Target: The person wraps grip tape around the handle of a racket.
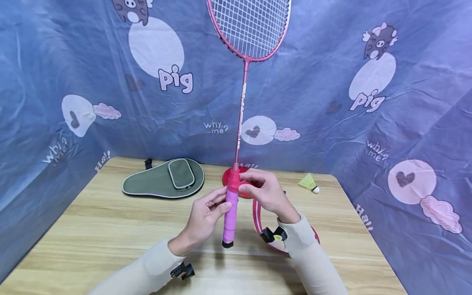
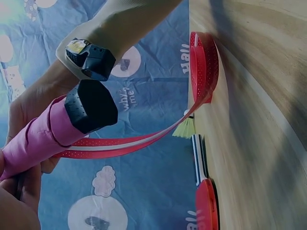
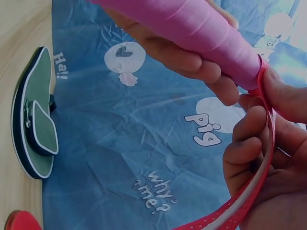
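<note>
A badminton racket (image 1: 240,119) stands nearly upright over the table, head up, its top cut off by the head view's edge. Pink wrap covers its handle (image 1: 230,219), which ends in a black butt cap (image 2: 93,108). The left hand (image 1: 205,216) holds this handle between thumb and fingers. At the handle's upper end, the right hand (image 1: 266,190) pinches a red perforated grip tape (image 3: 240,203) with a pale centre stripe. There the tape meets the pink wrap. From the right hand the tape hangs down in a loop to the table, partly hidden by the right forearm in the head view.
Behind the hands lies a red table tennis paddle (image 2: 206,203), partly hidden in the head view. A green paddle case (image 1: 153,183) is at the back left. At the back right is a yellow shuttlecock (image 1: 309,183). Blue printed cloth (image 1: 206,94) surrounds the wooden table (image 1: 121,229).
</note>
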A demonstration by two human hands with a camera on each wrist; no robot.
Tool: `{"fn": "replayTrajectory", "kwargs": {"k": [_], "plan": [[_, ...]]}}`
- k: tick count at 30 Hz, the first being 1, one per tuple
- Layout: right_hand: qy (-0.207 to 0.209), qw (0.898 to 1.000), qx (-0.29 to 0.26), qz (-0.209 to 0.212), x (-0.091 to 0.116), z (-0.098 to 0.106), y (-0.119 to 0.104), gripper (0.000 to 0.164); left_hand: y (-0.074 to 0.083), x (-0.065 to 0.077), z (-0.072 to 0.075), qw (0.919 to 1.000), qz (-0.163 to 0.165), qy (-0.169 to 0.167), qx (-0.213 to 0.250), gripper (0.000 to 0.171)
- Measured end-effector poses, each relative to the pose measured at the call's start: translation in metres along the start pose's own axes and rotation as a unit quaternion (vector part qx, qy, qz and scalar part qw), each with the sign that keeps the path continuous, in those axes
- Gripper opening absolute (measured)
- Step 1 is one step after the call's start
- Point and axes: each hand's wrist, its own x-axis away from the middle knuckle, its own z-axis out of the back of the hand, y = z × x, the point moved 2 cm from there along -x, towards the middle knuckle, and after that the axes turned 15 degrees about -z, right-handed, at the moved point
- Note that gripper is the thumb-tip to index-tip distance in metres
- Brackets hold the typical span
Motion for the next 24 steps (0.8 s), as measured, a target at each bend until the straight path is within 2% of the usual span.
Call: {"fn": "replayTrajectory", "kwargs": {"k": [5, 8, 16, 19, 24], "plan": [[-0.019, 1.0, -0.018, -0.01, 0.0, -0.001, 0.003, 0.027, -0.002, 0.0, -0.001, 0.9994, 0.024, -0.005, 0.023, 0.042], [-0.017, 1.0, -0.023, -0.003, 0.0, -0.002, 0.002, 0.026, -0.003, -0.001, -0.002, 0.9993, 0.025, -0.008, 0.024, 0.042], [0.017, 0.999, -0.036, 0.022, 0.0, -0.008, 0.001, 0.024, -0.004, -0.003, -0.002, 0.9987, -0.01, 0.008, -0.05, 0.05], [0.02, 0.999, -0.039, 0.03, 0.0, -0.012, 0.001, 0.023, -0.005, -0.003, -0.003, 0.9972, -0.022, 0.024, -0.068, 0.055], [0.016, 0.998, -0.045, 0.043, 0.001, -0.017, -0.002, 0.023, -0.005, -0.002, -0.002, 0.9943, -0.046, 0.057, -0.077, 0.05]]}}
